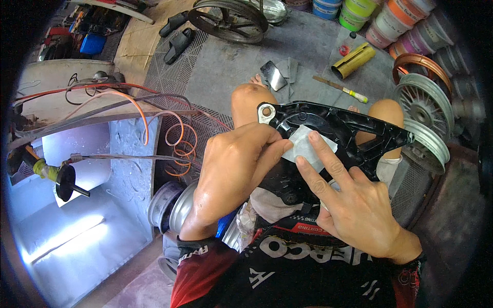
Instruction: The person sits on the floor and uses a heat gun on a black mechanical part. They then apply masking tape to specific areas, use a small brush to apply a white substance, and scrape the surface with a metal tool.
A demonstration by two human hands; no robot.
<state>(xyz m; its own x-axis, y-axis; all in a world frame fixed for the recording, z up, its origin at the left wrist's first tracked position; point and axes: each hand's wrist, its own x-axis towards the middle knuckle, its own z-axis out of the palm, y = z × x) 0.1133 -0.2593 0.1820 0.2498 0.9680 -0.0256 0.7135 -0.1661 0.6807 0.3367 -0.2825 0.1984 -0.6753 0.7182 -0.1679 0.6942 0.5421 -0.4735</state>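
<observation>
A black cast metal part (359, 120), with a pale bare-metal eyelet at its left corner, rests across my lap. A whitish square of tape or paper (303, 146) lies on its face. My left hand (236, 159) pinches the left edge of this square between thumb and fingers. My right hand (354, 205) has its index and middle fingers stretched out and spread, their tips pressing on the square. Below the right palm a pale curved rim shows; I cannot tell whether it belongs to the part or to something else.
Hoses (179, 128) coil at left beside a lit booth (77, 231). On the floor ahead lie a phone (273, 75), a file (341, 89) with a yellowish handle, and a yellow cylinder (354, 60). Wheel rims (423, 105) and paint buckets (395, 20) stand at right.
</observation>
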